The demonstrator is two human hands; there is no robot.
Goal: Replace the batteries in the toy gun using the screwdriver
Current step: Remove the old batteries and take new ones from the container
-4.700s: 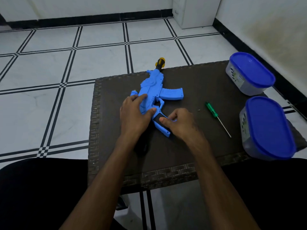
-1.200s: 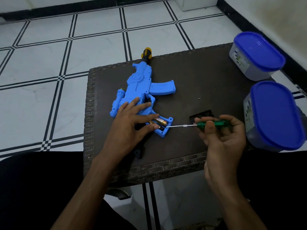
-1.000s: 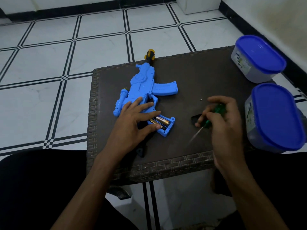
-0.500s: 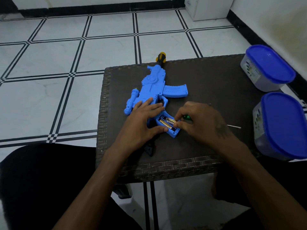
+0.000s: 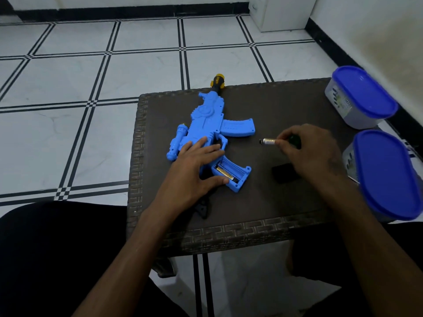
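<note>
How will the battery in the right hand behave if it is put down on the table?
The battery is a smooth cylinder, so it will probably roll. The table looks flat, with only a woven rim to stop it. It is small, so probably easy to pinch, maybe slippery.

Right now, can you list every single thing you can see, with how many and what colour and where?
toy gun: 1, blue with a yellow-and-black muzzle, lying on the table's left half, grip compartment open
battery in the gun: 1, gold and black, inside the open grip
battery: 1, silvery, pinched in the right hand
screwdriver: 1, green handle, mostly hidden in the right hand
battery cover: 1, black, flat on the table by the right wrist
tubs: 2, clear with blue lids, right edge
table: 1, dark brown woven
left hand: 1, flat on the gun
right hand: 1, holding battery and screwdriver
</note>
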